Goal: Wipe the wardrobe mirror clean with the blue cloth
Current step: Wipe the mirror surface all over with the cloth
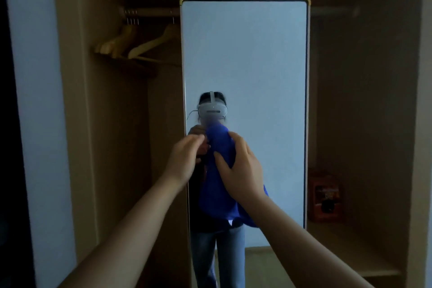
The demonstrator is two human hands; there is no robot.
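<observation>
The tall wardrobe mirror (pixel 257 65) stands straight ahead, framed in pale wood with yellow top corners. It reflects a bright wall and a person in a white headset. The blue cloth (pixel 219 184) hangs bunched in front of the mirror's lower left part. My right hand (pixel 238 166) is shut on the cloth's upper half, thumb pressed into the fabric. My left hand (pixel 184 159) is at the cloth's top left edge, fingertips pinched on it. I cannot tell whether the cloth touches the glass.
Open wardrobe bays flank the mirror. Several wooden hangers (pixel 135 42) hang on a rail at upper left. An orange box (pixel 325 196) sits on the right bay's shelf (pixel 350 250). A pale wall (pixel 35 100) lies at far left.
</observation>
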